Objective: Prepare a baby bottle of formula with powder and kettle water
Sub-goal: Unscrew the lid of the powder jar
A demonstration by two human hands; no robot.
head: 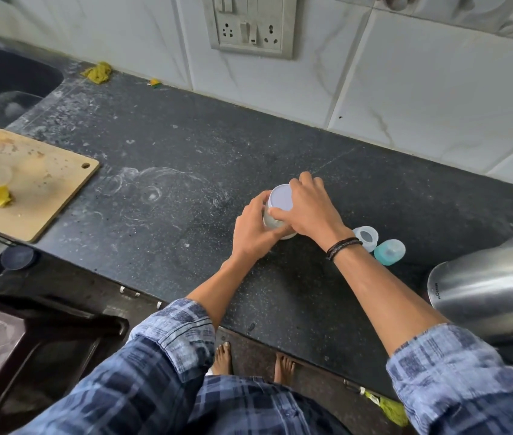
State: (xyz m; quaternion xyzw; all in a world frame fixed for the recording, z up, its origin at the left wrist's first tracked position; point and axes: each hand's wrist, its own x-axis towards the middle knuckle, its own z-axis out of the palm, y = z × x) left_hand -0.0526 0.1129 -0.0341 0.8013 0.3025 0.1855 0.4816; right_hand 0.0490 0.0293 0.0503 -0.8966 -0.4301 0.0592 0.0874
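Note:
A small clear jar with a pale lilac lid stands on the dark stone counter. My left hand grips the jar's body from the left. My right hand curls over the lid from the right, fingers round its rim. Just right of my right wrist stand a clear baby bottle and a teal bottle cap. A steel kettle sits at the right edge of the counter. The jar's contents are hard to make out.
A wooden cutting board with a yellow scrap lies at the left. A dark sink is beyond it. A yellow cloth lies by the tiled wall, under a socket panel. A small dark lid sits at the counter's front left.

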